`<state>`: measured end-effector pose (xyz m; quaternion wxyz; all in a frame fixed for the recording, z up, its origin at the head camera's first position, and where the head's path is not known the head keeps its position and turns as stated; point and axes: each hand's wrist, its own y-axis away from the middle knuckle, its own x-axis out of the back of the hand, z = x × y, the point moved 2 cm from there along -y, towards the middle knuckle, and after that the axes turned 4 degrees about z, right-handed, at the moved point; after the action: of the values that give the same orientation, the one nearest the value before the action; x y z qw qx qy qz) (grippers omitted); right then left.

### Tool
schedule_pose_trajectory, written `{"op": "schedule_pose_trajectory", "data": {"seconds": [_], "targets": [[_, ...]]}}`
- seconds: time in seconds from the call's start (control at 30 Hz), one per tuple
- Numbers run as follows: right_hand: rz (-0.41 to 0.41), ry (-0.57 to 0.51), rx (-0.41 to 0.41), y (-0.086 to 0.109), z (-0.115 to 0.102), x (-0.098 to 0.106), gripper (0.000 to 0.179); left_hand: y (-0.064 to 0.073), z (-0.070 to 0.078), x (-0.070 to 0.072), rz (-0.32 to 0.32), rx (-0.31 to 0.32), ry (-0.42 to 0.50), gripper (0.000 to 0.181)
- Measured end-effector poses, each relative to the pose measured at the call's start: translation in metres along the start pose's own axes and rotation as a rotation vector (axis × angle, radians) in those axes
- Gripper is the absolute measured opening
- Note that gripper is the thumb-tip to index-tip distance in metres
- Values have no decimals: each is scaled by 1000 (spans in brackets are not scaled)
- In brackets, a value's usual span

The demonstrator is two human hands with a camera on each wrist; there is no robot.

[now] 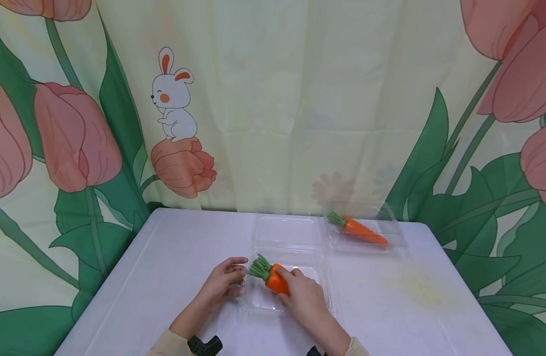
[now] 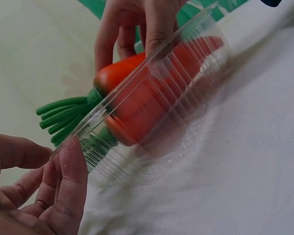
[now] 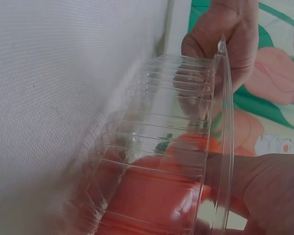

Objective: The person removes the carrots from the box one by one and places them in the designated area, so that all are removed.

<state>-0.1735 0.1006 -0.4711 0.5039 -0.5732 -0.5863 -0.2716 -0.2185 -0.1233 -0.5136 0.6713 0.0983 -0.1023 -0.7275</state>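
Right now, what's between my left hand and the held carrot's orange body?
Its green top, in the head view; the left wrist view also shows the clear container's rim.

A hand could pass low over the white cloth-covered tabletop (image 1: 188, 247) left of the left hand (image 1: 225, 283) or right of the right hand (image 1: 307, 299). Between them, an orange carrot with a green top (image 1: 276, 280) blocks the base of an open clear plastic box (image 1: 261, 302); its lid (image 1: 285, 232) lies behind. A second clear plastic box (image 1: 382, 225) obstructs the far right; a tulip-printed curtain (image 1: 273, 109) bounds the back.
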Motion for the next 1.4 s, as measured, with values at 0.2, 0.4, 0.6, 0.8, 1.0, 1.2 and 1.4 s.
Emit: {"op": "schedule_pose_trajectory", "data": {"seconds": [0.2,0.4,0.6,0.8,1.0,1.2,1.4], "targets": [[-13,-47,-7,-1,2,1,56,1,0,0,-5,1,7,45],[-32,-91,-14,-2,7,0,57,1,-1,0,-20,1,16,44],[-43,-175,-73,-8,14,3,57,1,-1,-2,-7,-2,16,44],[-45,-339,-168,-12,23,10,62,1,-1,-2,-2,-5,17,43],[-37,-486,-291,-14,29,17,62,2,-1,-2,6,3,17,43],[23,-630,-399,-18,36,26,65,2,-1,-2,9,2,21,43],[36,-780,-456,-19,41,30,69,2,-1,-2,14,-1,13,43]]}}
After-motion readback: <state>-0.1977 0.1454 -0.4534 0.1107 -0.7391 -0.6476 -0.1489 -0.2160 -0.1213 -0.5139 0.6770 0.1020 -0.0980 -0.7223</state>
